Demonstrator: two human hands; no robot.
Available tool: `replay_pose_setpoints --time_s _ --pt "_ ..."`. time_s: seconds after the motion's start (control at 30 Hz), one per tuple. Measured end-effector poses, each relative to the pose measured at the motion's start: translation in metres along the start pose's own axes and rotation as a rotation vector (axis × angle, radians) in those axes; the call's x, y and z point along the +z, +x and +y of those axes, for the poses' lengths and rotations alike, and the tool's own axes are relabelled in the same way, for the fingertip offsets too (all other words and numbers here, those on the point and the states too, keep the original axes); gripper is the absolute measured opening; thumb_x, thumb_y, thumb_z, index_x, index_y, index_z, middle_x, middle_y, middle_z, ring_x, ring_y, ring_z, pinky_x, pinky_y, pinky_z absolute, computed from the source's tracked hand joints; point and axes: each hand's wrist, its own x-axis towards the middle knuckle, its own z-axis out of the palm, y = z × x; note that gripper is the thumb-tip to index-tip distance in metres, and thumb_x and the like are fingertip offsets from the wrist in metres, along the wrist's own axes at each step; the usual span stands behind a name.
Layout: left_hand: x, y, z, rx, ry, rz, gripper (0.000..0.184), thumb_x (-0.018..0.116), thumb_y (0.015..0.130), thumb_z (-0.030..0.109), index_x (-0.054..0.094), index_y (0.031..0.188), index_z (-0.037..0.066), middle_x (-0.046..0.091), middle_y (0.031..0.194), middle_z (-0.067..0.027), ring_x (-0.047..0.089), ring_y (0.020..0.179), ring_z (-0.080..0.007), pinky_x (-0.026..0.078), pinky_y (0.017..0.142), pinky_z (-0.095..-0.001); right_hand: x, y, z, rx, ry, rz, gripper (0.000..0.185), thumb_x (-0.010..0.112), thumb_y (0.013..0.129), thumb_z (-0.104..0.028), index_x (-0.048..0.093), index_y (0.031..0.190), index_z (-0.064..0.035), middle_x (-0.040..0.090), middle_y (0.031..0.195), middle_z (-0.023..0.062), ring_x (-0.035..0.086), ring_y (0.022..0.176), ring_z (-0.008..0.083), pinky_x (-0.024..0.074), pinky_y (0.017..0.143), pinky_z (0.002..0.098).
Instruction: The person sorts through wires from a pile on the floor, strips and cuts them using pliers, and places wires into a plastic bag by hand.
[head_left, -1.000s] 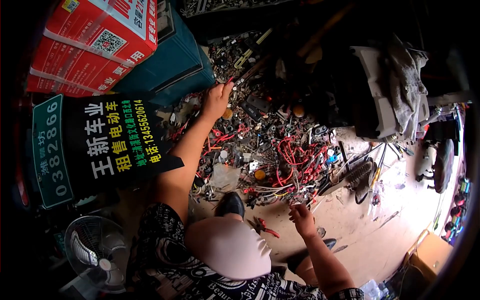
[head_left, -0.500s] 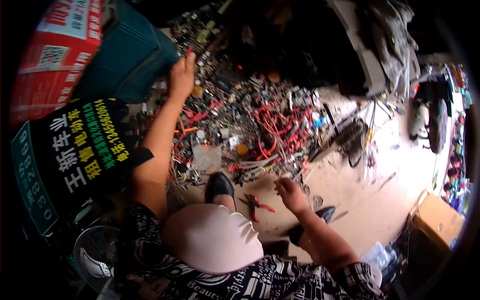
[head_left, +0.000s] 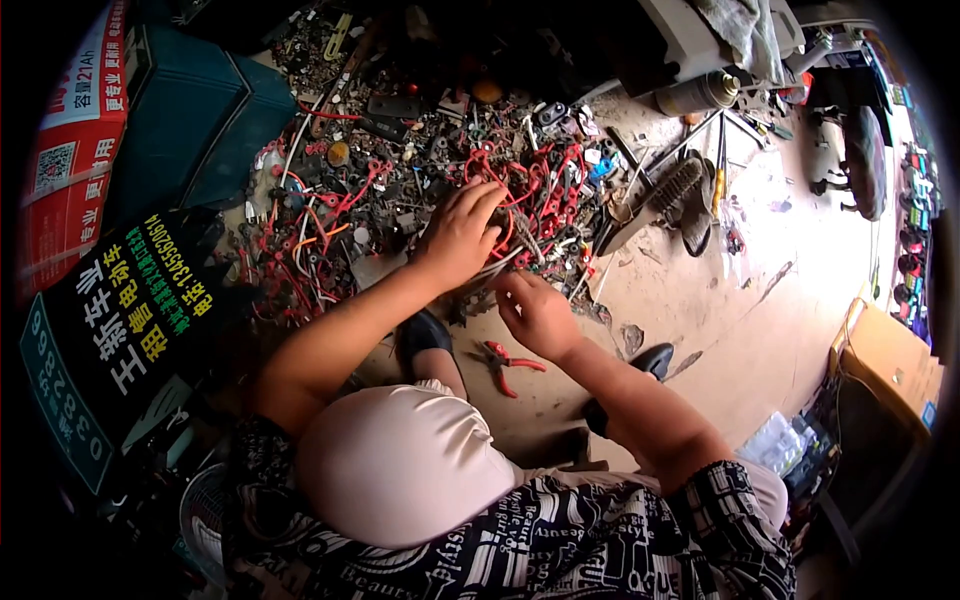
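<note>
Found red wires [head_left: 560,188] just right of loosely bent left hand [head_left: 460,238], farther from curled right hand [head_left: 540,316]; cannot tell either's hold.

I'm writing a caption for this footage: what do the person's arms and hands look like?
The left hand and right hand are ungloved, and the forearms are bare. The short sleeves are black with white lettering and graphics.

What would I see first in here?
Probably the messy heap with red wires on the floor, the left hand over it and the right hand at its near edge. Then the red-handled pliers below the right hand, and the red box at the far left.
</note>
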Motion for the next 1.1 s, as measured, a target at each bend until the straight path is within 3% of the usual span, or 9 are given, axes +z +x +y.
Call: replay_pose_setpoints --time_s 0.07,0.17,0.33,0.4,0.47,0.57,0.8,1.0,1.1 --pt "0.001 -0.017 0.006 0.007 0.057 0.015 0.045 0.058 0.078 0.007 0.049 0.122 0.006 0.051 0.12 -0.0125 0.047 0.115 -0.03 0.035 0.1 -0.0388 0.0 -0.001 0.002 -0.016 -0.076 0.026 0.016 0.058 0.078 -0.006 0.055 0.094 -0.0088 0.058 0.081 0.0112 0.059 0.07 0.0307 0.0482 0.06 0.0385" --pt "0.002 -0.043 0.001 -0.053 0.203 -0.131 0.024 0.06 0.079 0.013 0.059 0.103 0.01 0.058 0.094 -0.0056 0.056 0.093 -0.0272 0.04 0.085 -0.0409 0.005 -0.001 0.009 0.087 -0.109 0.183 0.015 0.059 0.078 -0.008 0.052 0.091 -0.0092 0.057 0.076 0.0093 0.059 0.065 0.028 0.0473 0.055 0.0379" --pt "-0.015 -0.068 -0.006 -0.302 0.037 -0.033 0.012 0.055 0.085 0.01 0.062 0.093 0.005 0.058 0.087 -0.0142 0.058 0.081 -0.0329 0.047 0.069 -0.0382 -0.001 0.001 0.023 0.297 -0.07 0.295 0.025 0.062 0.081 -0.02 0.048 0.099 -0.0096 0.062 0.083 0.0087 0.062 0.074 0.027 0.048 0.06 0.037" --pt "-0.029 -0.074 -0.01 -0.347 0.007 0.059 0.014 0.054 0.087 0.012 0.062 0.096 0.004 0.061 0.088 -0.0125 0.06 0.077 -0.0281 0.047 0.067 -0.0358 -0.004 0.0 0.026 0.406 -0.006 0.308 0.027 0.063 0.081 -0.023 0.048 0.099 -0.0094 0.061 0.087 0.0106 0.061 0.078 0.0291 0.0479 0.065 0.0385" --pt "-0.041 -0.078 -0.012 -0.592 -0.242 0.085 0.02 0.053 0.09 0.018 0.061 0.1 0.002 0.059 0.081 -0.0028 0.053 0.063 -0.0111 0.044 0.059 -0.0263 -0.004 -0.002 0.036 0.385 -0.088 0.288 0.024 0.062 0.08 -0.023 0.051 0.096 -0.0094 0.06 0.089 0.0116 0.06 0.081 0.0298 0.0476 0.067 0.0388" --pt "-0.066 -0.079 0.007 -0.865 -0.657 0.144 0.026 0.048 0.095 0.023 0.058 0.107 0.003 0.055 0.082 0.0011 0.048 0.064 -0.0068 0.04 0.058 -0.0214 -0.005 -0.005 0.042 0.415 -0.083 0.251 0.02 0.062 0.08 -0.023 0.055 0.091 -0.0082 0.058 0.088 0.0122 0.058 0.081 0.031 0.0476 0.068 0.0387" --pt "-0.079 -0.103 0.024 -0.703 -1.281 0.23 0.024 0.048 0.094 0.019 0.055 0.111 0.002 0.053 0.083 -0.0003 0.051 0.072 -0.0098 0.042 0.062 -0.0223 -0.007 0.01 0.033 0.168 0.172 0.344 0.018 0.065 0.077 -0.013 0.058 0.089 -0.003 0.056 0.083 0.012 0.059 0.072 0.0251 0.0475 0.067 0.0341" --pt "-0.069 -0.124 0.027 -0.623 -1.335 0.254 0.021 0.043 0.096 0.018 0.056 0.106 0.004 0.053 0.078 -0.0001 0.053 0.07 -0.0102 0.043 0.06 -0.022 -0.002 -0.002 0.008 0.077 0.106 0.457 0.017 0.061 0.081 -0.012 0.059 0.095 -0.0035 0.059 0.085 0.0109 0.06 0.068 0.0212 0.0478 0.063 0.0329" --pt "-0.059 -0.133 0.024 -0.703 -1.343 0.278 0.018 0.043 0.096 0.016 0.056 0.103 0.005 0.049 0.077 0.0012 0.05 0.067 -0.0088 0.039 0.055 -0.0206 0.019 -0.04 0.012 0.201 0.072 0.248 0.018 0.059 0.08 -0.012 0.059 0.096 -0.0053 0.061 0.089 0.0136 0.061 0.071 0.026 0.0487 0.064 0.0353"
